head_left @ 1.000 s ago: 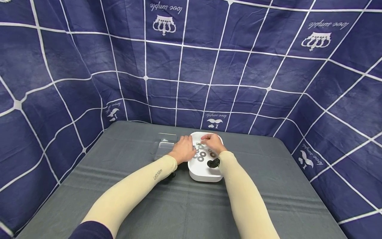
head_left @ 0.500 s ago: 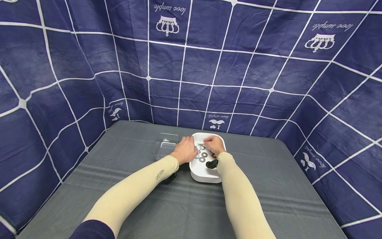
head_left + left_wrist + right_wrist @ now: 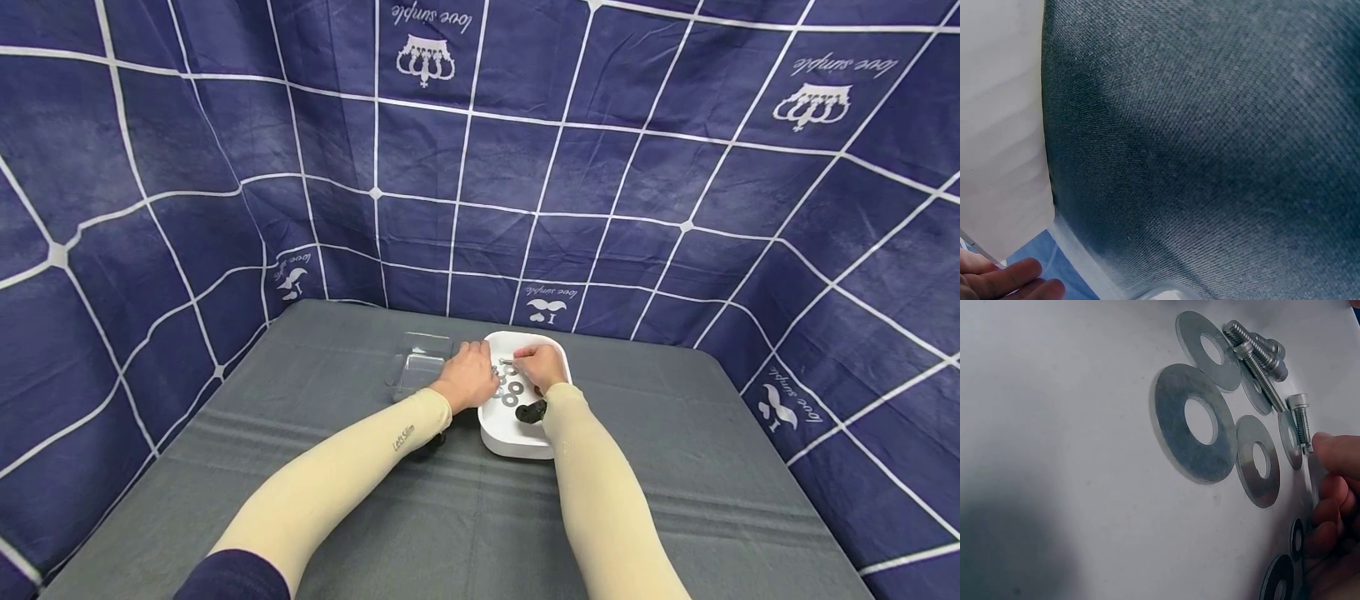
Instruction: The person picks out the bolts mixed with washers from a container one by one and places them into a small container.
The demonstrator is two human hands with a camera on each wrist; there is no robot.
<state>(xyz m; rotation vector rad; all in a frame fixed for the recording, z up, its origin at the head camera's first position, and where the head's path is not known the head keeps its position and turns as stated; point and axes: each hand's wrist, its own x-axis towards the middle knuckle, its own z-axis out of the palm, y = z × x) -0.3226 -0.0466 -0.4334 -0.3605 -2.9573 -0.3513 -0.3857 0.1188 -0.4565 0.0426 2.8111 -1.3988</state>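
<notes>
A white tray (image 3: 517, 450) holds several flat metal washers (image 3: 1194, 425) and several socket head bolts (image 3: 1260, 375). My left hand (image 3: 468, 375) grips the tray's left rim, thumb over the inside. In the left wrist view its curled fingers (image 3: 1010, 281) show past the end of the tray wall. Over the tray's far half, my right hand (image 3: 542, 367) pinches one bolt (image 3: 1300, 415) by the end of its shank, the head pointing away from the fingertips. The thumb (image 3: 1338, 453) lies right at that end; the index finger is mostly hidden.
A clear plastic box (image 3: 420, 367) with its lid raised stands left of the tray. Grey cloth (image 3: 337, 375) covers the table, and a blue curtain (image 3: 495, 167) with white lines rises behind and at both sides.
My view has shifted slightly, so everything sits a little further right. The right hand has turned slightly inward over the tray, the bolt still at its fingertips; the left hand stays at the rim.
</notes>
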